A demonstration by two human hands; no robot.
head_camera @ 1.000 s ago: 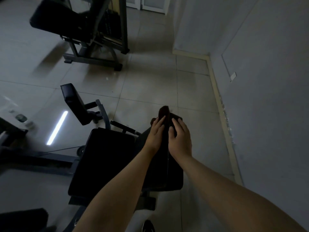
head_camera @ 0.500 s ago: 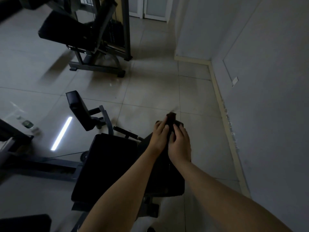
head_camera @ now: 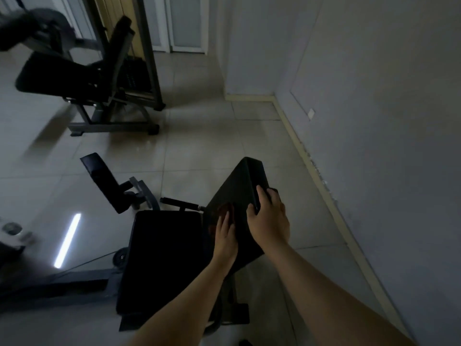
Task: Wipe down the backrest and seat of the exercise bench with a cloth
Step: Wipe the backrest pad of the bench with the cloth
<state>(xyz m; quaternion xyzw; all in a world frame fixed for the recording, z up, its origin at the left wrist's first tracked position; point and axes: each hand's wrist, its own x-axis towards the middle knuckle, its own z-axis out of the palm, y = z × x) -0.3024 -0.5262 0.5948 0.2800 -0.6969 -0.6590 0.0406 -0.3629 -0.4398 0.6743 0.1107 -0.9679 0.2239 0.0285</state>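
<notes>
Though dim — padded backrest [head_camera: 237,196], perhaps vinyl

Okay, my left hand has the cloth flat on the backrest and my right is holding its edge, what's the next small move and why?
Probably slide the left hand and the cloth down the backrest toward the seat. The cloth sits about midway on the pad's face, with dark surface showing below it, and the right hand grips the pad's edge, which should steady it during the stroke.
</notes>
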